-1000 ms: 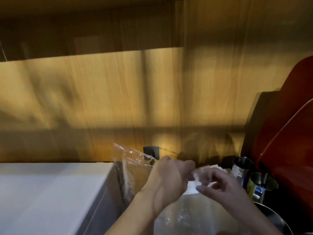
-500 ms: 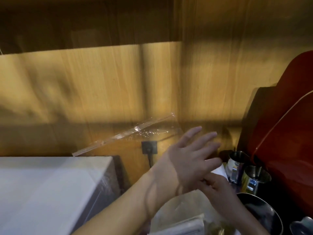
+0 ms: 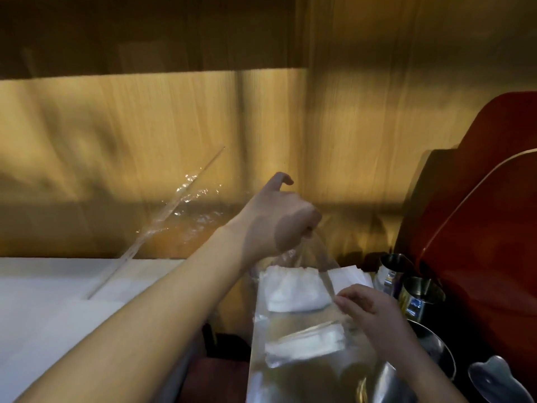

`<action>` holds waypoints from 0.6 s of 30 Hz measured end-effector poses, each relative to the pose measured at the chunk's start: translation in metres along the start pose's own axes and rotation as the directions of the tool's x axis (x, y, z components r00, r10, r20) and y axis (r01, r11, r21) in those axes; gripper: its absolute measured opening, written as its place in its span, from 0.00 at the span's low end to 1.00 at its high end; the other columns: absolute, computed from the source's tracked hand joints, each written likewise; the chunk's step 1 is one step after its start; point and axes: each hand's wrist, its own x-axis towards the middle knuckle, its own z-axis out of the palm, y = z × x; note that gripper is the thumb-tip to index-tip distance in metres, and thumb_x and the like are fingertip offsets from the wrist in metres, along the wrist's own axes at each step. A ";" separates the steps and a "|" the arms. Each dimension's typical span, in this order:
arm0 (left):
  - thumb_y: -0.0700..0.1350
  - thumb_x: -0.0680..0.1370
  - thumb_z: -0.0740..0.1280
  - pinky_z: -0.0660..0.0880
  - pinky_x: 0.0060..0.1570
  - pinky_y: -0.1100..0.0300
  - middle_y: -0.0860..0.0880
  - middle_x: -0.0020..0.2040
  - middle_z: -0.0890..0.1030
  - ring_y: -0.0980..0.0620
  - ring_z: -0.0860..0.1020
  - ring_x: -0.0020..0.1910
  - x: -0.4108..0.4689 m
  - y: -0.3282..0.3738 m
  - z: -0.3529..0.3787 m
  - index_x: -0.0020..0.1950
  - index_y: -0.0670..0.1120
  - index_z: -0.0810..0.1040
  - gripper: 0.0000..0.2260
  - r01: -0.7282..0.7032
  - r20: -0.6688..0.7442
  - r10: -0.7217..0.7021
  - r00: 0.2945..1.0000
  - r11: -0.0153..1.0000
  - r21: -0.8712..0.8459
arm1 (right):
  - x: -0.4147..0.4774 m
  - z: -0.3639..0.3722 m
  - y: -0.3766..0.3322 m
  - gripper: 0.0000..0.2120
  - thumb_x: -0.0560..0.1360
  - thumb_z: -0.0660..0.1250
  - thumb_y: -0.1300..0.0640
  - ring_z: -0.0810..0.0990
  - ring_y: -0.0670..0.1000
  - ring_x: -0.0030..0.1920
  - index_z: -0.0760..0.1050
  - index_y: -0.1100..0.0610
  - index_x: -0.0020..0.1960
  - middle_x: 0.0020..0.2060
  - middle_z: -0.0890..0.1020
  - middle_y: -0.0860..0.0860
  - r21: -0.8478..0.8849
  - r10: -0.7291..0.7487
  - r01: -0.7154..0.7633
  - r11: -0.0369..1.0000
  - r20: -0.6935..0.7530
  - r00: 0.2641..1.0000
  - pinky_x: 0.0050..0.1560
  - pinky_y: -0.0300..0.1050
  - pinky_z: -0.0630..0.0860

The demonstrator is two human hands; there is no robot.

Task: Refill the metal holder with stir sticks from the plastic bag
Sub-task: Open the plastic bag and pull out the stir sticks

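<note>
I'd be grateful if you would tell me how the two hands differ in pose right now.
The left hand is raised, closed on the clear plastic bag's top, one digit sticking up; the right hand sits lower, fingers curled at the bag's right edge. The left arm is bare and stretched out; the right is mostly cropped. Both touch the bag.

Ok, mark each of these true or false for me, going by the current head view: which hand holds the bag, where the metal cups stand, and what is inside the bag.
1. The left hand pinches the top of the plastic bag. True.
2. The right hand rests flat on the white counter. False: it is at the bag's right side, while the white counter lies to the left.
3. Two metal cups stand to the right of the bag. True.
4. The bag is empty. False: white paper-wrapped bundles show through it.
5. A red appliance stands at the right. True.
</note>
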 end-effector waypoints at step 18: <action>0.48 0.77 0.64 0.58 0.57 0.58 0.50 0.38 0.83 0.47 0.74 0.43 -0.008 -0.021 -0.007 0.44 0.48 0.79 0.07 0.278 -0.007 -0.290 0.957 0.926 -0.254 | -0.024 -0.026 0.010 0.16 0.69 0.70 0.65 0.84 0.45 0.36 0.83 0.43 0.36 0.37 0.86 0.44 0.233 0.094 -0.035 0.972 -0.245 0.965 0.35 0.35 0.79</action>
